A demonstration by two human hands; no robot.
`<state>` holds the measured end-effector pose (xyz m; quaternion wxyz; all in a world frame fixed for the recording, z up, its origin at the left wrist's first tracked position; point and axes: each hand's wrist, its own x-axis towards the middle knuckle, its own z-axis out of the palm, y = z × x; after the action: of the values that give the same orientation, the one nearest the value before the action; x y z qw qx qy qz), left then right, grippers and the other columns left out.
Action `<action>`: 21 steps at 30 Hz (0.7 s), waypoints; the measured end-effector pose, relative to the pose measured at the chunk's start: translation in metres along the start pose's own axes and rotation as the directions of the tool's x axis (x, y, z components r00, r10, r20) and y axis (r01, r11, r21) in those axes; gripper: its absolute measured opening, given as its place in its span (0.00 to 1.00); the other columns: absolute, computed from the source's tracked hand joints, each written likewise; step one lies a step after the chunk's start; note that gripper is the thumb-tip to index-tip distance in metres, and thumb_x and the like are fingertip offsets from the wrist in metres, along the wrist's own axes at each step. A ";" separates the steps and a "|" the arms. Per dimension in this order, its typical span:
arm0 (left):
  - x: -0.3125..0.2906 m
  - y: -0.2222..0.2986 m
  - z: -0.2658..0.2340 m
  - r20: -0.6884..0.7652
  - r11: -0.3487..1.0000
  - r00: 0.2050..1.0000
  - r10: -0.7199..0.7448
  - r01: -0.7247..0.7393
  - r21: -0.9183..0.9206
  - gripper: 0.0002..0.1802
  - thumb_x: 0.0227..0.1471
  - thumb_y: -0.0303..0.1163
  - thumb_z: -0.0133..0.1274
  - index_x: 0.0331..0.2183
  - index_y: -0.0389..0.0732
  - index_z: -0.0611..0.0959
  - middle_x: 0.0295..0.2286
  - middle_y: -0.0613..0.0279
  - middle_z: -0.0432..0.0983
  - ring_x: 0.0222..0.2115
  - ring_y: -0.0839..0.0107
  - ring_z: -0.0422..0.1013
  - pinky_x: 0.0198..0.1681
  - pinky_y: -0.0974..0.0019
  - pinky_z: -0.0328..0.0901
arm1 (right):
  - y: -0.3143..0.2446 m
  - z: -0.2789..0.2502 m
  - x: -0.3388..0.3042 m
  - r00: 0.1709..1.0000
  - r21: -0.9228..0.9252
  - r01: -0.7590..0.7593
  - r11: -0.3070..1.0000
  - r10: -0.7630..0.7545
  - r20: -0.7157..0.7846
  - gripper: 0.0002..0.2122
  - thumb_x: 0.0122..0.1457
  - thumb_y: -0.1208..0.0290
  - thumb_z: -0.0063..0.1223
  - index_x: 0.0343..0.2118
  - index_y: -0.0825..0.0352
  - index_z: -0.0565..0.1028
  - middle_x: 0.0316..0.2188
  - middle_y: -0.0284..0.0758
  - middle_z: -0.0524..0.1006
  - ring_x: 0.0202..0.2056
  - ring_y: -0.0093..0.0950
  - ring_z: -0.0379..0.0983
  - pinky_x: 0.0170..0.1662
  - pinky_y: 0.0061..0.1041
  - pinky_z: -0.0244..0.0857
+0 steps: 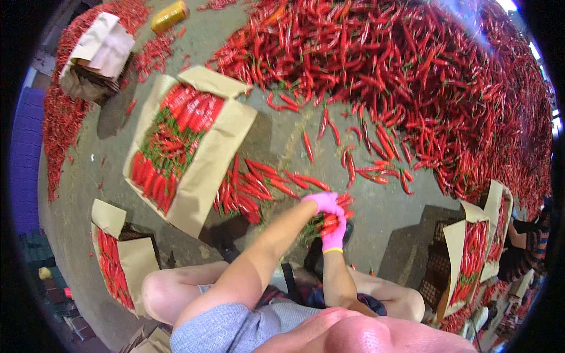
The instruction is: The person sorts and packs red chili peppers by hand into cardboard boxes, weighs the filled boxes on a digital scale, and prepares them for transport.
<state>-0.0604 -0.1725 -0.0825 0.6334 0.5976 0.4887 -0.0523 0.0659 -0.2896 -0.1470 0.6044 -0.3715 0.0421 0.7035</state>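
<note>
In pink gloves, both my hands meet around a small bunch of red chili peppers point(330, 223), stems toward the left and red ends to the upper right. My right hand point(335, 237) is closed around the bunch from below. My left hand point(323, 202) presses on it from above with bent fingers; exactly what lies under those fingers is hidden. Just left of my hands, a loose pile of chilies point(244, 191) lies on the floor. Beyond it stands a paper-lined box point(200, 176) with chilies laid in rows, stems toward the middle.
A huge heap of chilies point(376, 53) fills the far right, with strays on the floor point(294, 138). Filled boxes stand at left point(138, 265) and right point(452, 250). Folded paper point(100, 44) and a yellow package point(169, 16) lie far left. Another person point(521, 253) is at right.
</note>
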 end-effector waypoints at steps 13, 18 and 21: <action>-0.091 -0.072 0.045 -0.464 0.222 0.883 0.074 -0.469 -0.855 0.41 0.51 0.33 0.61 0.62 0.46 0.60 0.56 0.60 0.66 0.55 0.65 0.66 0.56 0.58 0.64 | -0.013 0.058 -0.003 0.874 -0.521 -0.284 0.805 0.440 0.204 0.27 0.55 0.70 0.59 0.58 0.67 0.65 0.50 0.39 0.75 0.50 0.35 0.74 0.54 0.37 0.68; -0.134 -0.038 0.015 -0.359 0.303 0.932 0.054 -0.358 -0.883 0.33 0.52 0.33 0.60 0.59 0.49 0.68 0.46 0.68 0.76 0.43 0.75 0.73 0.44 0.67 0.69 | -0.036 0.114 0.006 0.742 -0.737 -0.175 0.653 0.579 0.338 0.27 0.53 0.72 0.61 0.56 0.69 0.67 0.49 0.40 0.76 0.46 0.36 0.76 0.52 0.38 0.71; -0.151 -0.022 0.001 -0.595 0.179 0.795 0.118 -0.607 -0.775 0.32 0.51 0.29 0.60 0.57 0.48 0.70 0.47 0.68 0.76 0.46 0.76 0.71 0.45 0.65 0.69 | -0.044 0.180 -0.022 0.699 -0.630 -0.166 0.758 0.542 0.467 0.32 0.53 0.72 0.60 0.62 0.69 0.61 0.55 0.42 0.72 0.54 0.35 0.71 0.57 0.36 0.67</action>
<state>-0.1519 -0.2578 0.0046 0.7342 0.1973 0.3769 0.5292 0.0195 -0.2047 0.0122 0.2970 -0.2551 -0.2875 0.8741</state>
